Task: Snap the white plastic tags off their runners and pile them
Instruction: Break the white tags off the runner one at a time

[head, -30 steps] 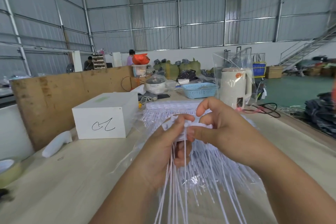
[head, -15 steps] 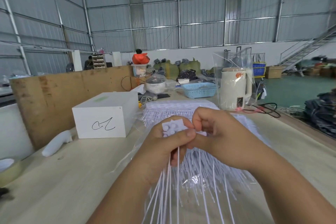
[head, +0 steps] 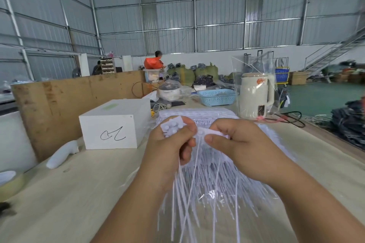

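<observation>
head view: left hand (head: 169, 150) curled round bunch of white tags (head: 172, 126), tails hanging down near. right hand (head: 239, 144) pinching one tag (head: 205, 134) just beside it. loose tag pile (head: 217, 179) on surface (head: 79, 193) below hands. white box (head: 114, 124) far left.

A single head-worn view is given, aimed forward and slightly down over the table (head: 79, 193). Both hands are seen close, at 6 o'clock; the warehouse wall (head: 217, 16) is seen far, at 12.

white tags (head: 172, 126), blue basket (head: 217, 97), cream kettle (head: 254, 95)
</observation>
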### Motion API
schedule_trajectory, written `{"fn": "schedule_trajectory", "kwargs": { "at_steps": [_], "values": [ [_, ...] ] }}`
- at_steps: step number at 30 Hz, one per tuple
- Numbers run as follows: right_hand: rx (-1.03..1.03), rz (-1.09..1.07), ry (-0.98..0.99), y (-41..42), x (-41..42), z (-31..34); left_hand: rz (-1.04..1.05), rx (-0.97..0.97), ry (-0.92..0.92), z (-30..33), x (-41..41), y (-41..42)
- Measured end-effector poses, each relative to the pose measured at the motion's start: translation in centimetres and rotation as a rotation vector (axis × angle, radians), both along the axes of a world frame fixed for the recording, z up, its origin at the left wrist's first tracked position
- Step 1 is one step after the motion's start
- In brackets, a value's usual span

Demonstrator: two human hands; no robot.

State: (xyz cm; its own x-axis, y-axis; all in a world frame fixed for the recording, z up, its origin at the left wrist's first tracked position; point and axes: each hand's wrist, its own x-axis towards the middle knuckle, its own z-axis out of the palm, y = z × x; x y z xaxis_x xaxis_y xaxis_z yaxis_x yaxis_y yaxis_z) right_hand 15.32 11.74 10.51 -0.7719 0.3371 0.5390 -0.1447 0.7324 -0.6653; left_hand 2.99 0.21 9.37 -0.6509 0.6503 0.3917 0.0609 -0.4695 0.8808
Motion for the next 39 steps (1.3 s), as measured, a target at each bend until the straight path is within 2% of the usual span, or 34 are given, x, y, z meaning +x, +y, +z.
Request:
{"fn": "schedule_trajectory", "kwargs": {
  "at_steps": [4, 8, 11, 13, 16, 19, 24, 27, 30, 35, 39],
  "values": [
    [-0.139, -0.018, 0.166, -1.2, -1.0, -0.6, 0.040, 0.059, -0.096, 0.4, 0.8, 0.2],
    [-0.225, -0.008, 0.257, -2.4, -1.7, -1.0, -0.019, 0.107, -0.215, 0.8, 1.3, 0.2],
    [-0.396, -0.087, 0.372, -1.9, -1.5, -0.5, -0.183, 0.190, -0.505, 1.2, 0.4, 0.1],
    [-0.412, -0.062, 0.388, -1.1, -0.8, 0.2, -0.257, 0.219, -0.631, 1.4, -0.3, 0.0],
    [-0.260, 0.127, 0.204, -1.1, -0.2, 0.4, -0.212, 0.022, -0.444, 1.0, 0.1, 0.8],
    [-0.228, 0.247, 0.125, -1.9, -0.5, 0.2, -0.212, -0.163, -0.276, 1.2, 0.5, 1.2],
    [-0.216, 0.168, 0.020, -1.1, -0.1, 0.4, -0.361, -0.138, -0.199, 0.5, 0.0, -0.7],
    [-0.203, 0.175, -0.018, -0.8, 0.3, 0.5, -0.415, -0.155, -0.215, 0.3, 0.0, -0.5],
    [-0.155, 0.088, -0.045, -0.3, 0.5, 0.5, -0.443, -0.133, -0.240, 0.1, 0.2, -0.4],
    [-0.142, 0.073, -0.089, -0.1, 0.5, 0.3, -0.297, -0.208, -0.025, -0.2, 0.5, -0.4],
    [-0.143, 0.101, -0.109, -0.3, 0.6, 0.6, -0.307, -0.193, 0.083, -0.1, 0.6, -0.7]
  ]
}}
